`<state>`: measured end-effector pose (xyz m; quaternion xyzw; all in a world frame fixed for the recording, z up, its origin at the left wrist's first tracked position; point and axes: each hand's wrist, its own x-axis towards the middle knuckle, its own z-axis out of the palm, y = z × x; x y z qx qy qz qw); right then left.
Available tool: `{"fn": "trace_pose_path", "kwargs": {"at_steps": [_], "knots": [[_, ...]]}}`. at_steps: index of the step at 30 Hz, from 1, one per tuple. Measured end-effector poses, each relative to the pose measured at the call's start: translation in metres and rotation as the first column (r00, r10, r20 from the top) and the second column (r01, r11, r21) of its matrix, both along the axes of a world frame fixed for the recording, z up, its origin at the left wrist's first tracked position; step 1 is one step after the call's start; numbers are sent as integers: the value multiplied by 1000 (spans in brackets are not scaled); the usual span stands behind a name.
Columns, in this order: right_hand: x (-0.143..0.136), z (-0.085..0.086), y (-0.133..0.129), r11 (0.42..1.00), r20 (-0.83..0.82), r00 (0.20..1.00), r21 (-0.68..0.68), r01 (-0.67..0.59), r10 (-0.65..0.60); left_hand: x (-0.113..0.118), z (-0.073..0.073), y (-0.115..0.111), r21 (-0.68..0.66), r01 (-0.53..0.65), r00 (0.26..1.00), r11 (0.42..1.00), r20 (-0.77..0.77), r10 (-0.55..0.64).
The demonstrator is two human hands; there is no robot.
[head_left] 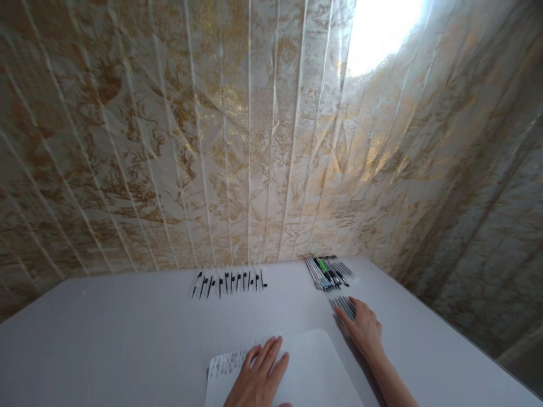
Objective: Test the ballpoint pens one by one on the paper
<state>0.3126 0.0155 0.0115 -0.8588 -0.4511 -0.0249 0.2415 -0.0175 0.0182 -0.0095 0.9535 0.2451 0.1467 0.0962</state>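
Note:
A white sheet of paper [314, 362] with rounded corners lies at the front of the table, with handwriting along its upper left part. My left hand [261, 373] rests flat on it, fingers stretched out, over the edge of the writing. Farther right, my right hand [362, 328] reaches onto a row of thin dark sticks [345, 305], which look like pen refills. Its thumb and index finger are apart, touching or just above the row; the other fingers partly hide the sticks' right end. No stick is seen lifted.
Behind my right hand lies a bunch of pens [324, 271], one bright green, beside more thin dark sticks [344, 268]. Several black-and-clear pen-like pieces [229, 282] form a row at the table's back. A gold-patterned curtain [254, 141] hangs behind the white table [106, 339].

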Motion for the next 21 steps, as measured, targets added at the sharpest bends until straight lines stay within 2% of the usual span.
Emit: {"fn": "trace_pose_path", "kwargs": {"at_steps": [3, 6, 10, 12, 16, 18, 21], "knots": [[-1, 10, 1, 996, 14, 1000, 85, -3, 2, 0, -10, 4, 87, 2, 998, 996, 58, -7], [-15, 26, 14, 974, 14, 986, 155, -164, 164, 2, -15, 6, 174, -17, 996, 985, 88, 1], [-71, 43, 54, 888, -9, 891, 85, -451, 453, 4, -16, 7, 309, -37, 997, 950, 71, 15], [-108, 48, 77, 844, -17, 844, 42, -534, 535, 5, -17, 8, 382, -50, 996, 923, 84, 19], [-168, 56, 118, 824, -39, 825, -48, -565, 563, 8, -18, 10, 516, -101, 990, 850, 138, 34], [-184, 57, 133, 835, -49, 842, -107, -540, 538, 9, -18, 11, 571, -111, 987, 813, 156, 25], [-193, 56, 149, 851, -50, 870, -189, -490, 490, 11, -16, 12, 633, -125, 983, 764, 183, 9]]}}
